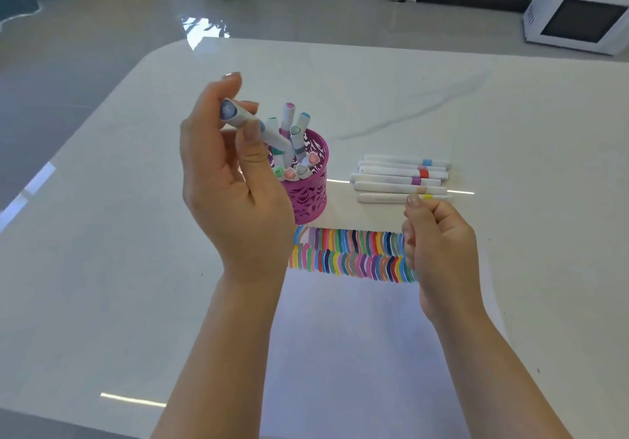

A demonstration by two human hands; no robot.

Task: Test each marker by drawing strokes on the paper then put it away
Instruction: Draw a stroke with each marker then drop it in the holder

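Nearest us lies the paper [357,353], its far edge filled with two rows of coloured strokes [350,254]. At its 2 o'clock corner our right hand [439,251] hovers with its fingers curled into a fist. We cannot tell whether anything small sits inside.

Toward 11 o'clock our left hand [231,183] is raised. Its thumb and fingertips pinch the marker [238,117] near its blue-grey cap, and the other end slants down toward the pink holder [309,197], which is crowded with capped markers.

We judge the marker light, stiff and smooth-barrelled, so apt to slip. A hold on the mid-barrel, clear of the caps, should steady it.

At 3 o'clock from the holder, a row of white markers [391,180] lies side by side on the table [510,132].
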